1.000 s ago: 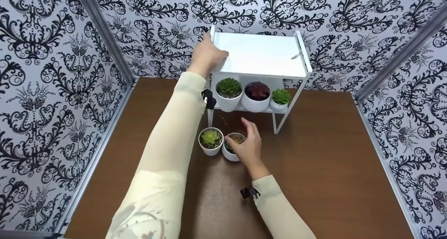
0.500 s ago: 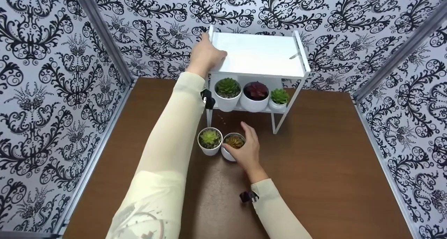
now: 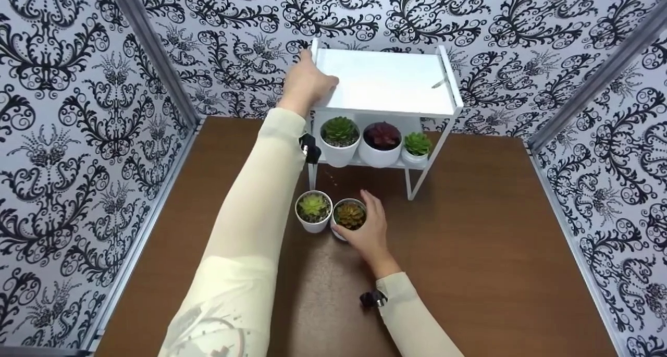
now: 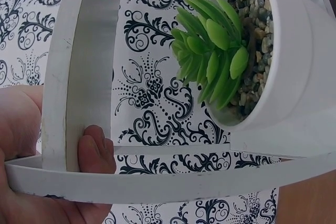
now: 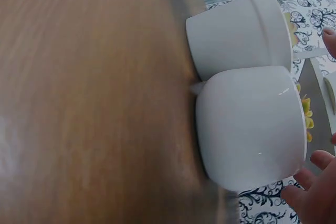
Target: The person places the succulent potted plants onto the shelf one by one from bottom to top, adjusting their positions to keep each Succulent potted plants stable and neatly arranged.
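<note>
At the upper left, my left hand (image 3: 306, 83) grips the left end of a white two-tier shelf (image 3: 385, 81); in the left wrist view its fingers (image 4: 95, 150) curl round the white frame. My right hand (image 3: 369, 234) is around the right side of a white pot with an orange-brown succulent (image 3: 350, 215), thumb in front of the rim and fingers behind. In the right wrist view, fingertips (image 5: 294, 195) are right at the rim of this rounded pot (image 5: 252, 129). A pot with a yellow-green succulent (image 3: 313, 206) stands against it on the left.
On the lower tier stand a green succulent pot (image 3: 340, 138), a dark red succulent pot (image 3: 382, 146) and a small bright green one (image 3: 417, 147). A brown table (image 3: 495, 232) carries the shelf. Patterned walls (image 3: 333, 13) enclose the back and sides.
My right hand has drawn slightly back and lower around the orange-brown succulent's pot, uncovering more of the plant. The left hand stays on the shelf.
</note>
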Demonstrator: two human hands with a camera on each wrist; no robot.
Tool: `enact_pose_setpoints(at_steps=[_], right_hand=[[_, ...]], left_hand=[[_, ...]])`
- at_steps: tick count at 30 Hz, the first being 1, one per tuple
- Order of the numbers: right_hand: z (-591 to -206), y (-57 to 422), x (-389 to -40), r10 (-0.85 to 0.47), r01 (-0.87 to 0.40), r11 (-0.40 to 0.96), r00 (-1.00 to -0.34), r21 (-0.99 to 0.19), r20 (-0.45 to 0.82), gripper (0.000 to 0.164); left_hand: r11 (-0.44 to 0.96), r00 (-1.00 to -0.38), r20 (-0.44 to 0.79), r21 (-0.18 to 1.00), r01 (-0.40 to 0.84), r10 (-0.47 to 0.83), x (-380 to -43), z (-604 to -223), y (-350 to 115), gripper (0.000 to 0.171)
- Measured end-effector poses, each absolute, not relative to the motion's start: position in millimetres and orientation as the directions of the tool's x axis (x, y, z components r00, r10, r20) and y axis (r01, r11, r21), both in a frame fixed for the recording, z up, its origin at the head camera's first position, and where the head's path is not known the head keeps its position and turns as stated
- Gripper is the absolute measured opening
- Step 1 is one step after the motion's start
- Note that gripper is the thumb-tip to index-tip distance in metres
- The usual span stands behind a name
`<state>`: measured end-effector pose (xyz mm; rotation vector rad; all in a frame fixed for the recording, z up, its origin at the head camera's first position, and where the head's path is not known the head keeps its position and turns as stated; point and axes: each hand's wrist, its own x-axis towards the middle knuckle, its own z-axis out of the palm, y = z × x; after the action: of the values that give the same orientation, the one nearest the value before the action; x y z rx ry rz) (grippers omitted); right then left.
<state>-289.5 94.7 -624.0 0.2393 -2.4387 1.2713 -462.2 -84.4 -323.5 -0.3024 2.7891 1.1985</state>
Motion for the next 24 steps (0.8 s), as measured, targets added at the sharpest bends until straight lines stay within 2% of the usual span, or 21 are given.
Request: enact_pose_setpoints(at_steps=[5, 12, 24], right_hand=[[-630.6, 97.4, -289.8, 0.039, -0.304, 0.541, -0.922, -0.784, 0.385, 0.111], [-643.7, 98.3, -285.5, 0.049, -0.228, 0.458, -0.959, -0.859, 0.28, 0.113], [-654.2, 98.6, -284.5, 0.075, -0.179, 0.442, -0.969, -0.879, 0.235, 0.12]], left_hand=[[0.673, -0.977, -0.159, 0.708, -0.213, -0.142, -462.6, -322.1, -84.0, 0.101], [0.665, -0.97, -0.18, 0.706, -0.243, -0.163, -462.3, -323.0, -84.1, 0.099], [0.654, -0.973, -0.179, 0.721, -0.231, -0.146, -460.6, -323.1, -85.5, 0.101]])
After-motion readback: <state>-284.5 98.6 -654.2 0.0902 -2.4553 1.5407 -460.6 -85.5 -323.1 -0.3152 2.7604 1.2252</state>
